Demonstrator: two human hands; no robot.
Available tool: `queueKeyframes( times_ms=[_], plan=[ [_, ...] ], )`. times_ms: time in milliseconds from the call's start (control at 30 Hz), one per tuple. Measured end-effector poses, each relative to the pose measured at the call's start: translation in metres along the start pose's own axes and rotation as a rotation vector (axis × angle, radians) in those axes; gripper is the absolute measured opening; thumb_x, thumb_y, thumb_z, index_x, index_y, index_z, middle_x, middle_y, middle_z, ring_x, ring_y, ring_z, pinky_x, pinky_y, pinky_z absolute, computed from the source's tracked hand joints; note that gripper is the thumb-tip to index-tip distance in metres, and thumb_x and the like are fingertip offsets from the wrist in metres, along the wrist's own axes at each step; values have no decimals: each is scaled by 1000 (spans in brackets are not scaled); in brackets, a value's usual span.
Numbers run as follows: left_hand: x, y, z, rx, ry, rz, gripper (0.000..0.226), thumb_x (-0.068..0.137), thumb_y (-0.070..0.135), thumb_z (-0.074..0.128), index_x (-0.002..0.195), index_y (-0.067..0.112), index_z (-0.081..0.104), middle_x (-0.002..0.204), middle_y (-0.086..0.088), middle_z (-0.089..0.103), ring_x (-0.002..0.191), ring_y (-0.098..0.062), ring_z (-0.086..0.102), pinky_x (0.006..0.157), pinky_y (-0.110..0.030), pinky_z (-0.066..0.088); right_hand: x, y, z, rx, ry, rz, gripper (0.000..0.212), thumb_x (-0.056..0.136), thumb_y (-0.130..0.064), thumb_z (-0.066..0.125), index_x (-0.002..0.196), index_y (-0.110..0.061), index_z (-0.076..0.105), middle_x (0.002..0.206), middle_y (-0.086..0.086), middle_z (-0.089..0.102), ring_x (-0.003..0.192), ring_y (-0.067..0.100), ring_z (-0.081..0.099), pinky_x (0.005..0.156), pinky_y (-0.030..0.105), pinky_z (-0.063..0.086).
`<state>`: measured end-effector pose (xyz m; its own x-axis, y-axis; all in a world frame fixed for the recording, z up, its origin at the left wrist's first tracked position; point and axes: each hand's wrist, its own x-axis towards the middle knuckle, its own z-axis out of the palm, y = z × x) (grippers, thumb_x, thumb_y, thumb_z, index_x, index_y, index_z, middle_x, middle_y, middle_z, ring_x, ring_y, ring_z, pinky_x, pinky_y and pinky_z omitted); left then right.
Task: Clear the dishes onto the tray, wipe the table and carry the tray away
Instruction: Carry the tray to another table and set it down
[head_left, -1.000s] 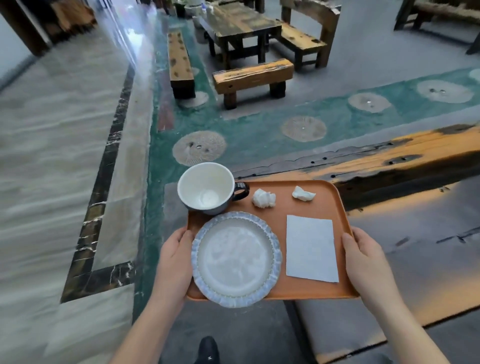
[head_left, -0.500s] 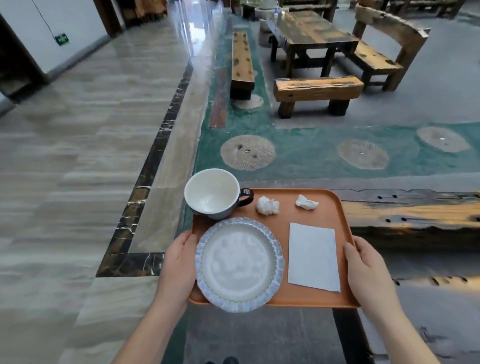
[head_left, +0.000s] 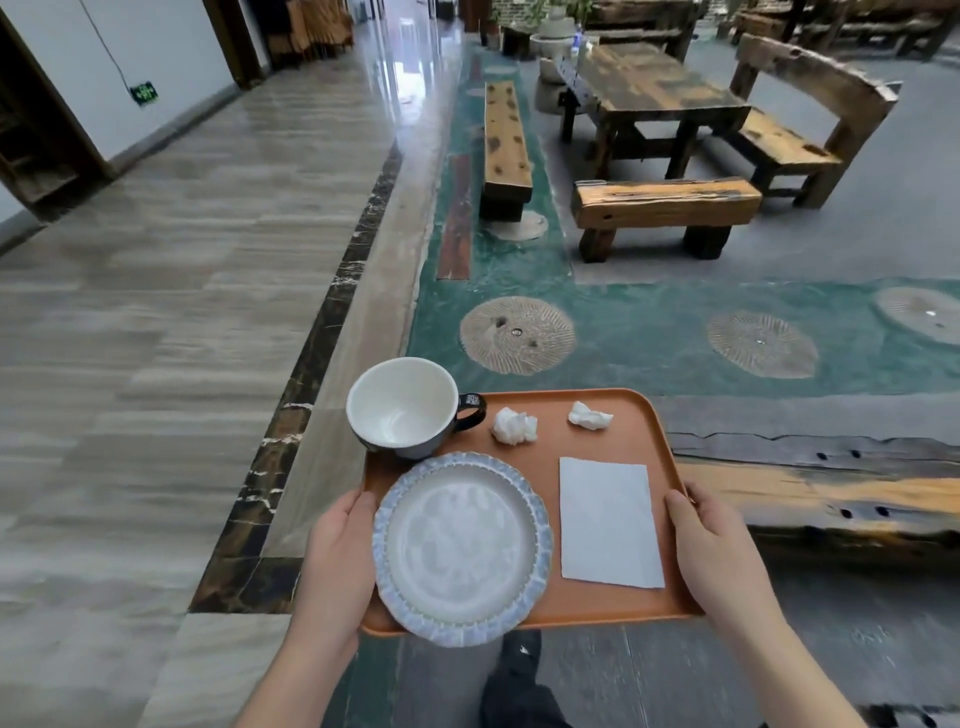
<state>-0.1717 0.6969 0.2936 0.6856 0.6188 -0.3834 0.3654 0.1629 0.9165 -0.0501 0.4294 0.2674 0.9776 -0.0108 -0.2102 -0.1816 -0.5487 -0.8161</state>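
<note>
**Tray held in both hands, above the floor**

Nearest, a dark trouser leg and shoe (head_left: 519, 670) over grey flooring. Left hand (head_left: 337, 566) gripping the left edge of the orange tray (head_left: 613, 441), thumb on the rim beside the plate. Right hand (head_left: 719, 551) clasping the right edge, thumb likewise on top. On the tray: pale blue scalloped plate (head_left: 462, 545) at near left, overhanging the near rim; flat white napkin (head_left: 608, 522) at near right. Farther back, white-lined cup (head_left: 402, 405) with dark handle at far left corner, then two crumpled tissues (head_left: 514, 426) side by side. Just right of the tray, a long weathered wooden surface (head_left: 831, 488). Beyond, green floor band with round stone discs (head_left: 517, 335), wooden benches (head_left: 665, 205) and a dark table (head_left: 649, 88).
</note>
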Motion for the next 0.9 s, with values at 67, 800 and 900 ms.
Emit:
queueKeyframes(
  times_ms=[67,800,900],
  plan=[
    [31,12,11,0,5,6,38,108,24,48,79,15,71,74,-3,76,72,-18,71,68,-36,55,31,-10,7,26,5,11,36,106,-27,39,137,-16,53,128,-1,59,112,18,53,89,30,35],
    [372,168,146,-19,-27,-24,35,108,28,46,96,5,70,96,-21,76,97,-42,72,90,-60,56,384,-155,66,42,65,-66,20,104,-18,42,106,-18,62,96,-6,68,89,9,61,69,27,44],
    [428,183,156,-15,-43,-11,36,108,29,46,101,0,67,99,-25,74,102,-48,69,91,-63,54,430,-172,87,38,91,-66,20,104,-18,42,104,-18,62,96,-5,68,89,10,61,69,28,44]
  ],
)
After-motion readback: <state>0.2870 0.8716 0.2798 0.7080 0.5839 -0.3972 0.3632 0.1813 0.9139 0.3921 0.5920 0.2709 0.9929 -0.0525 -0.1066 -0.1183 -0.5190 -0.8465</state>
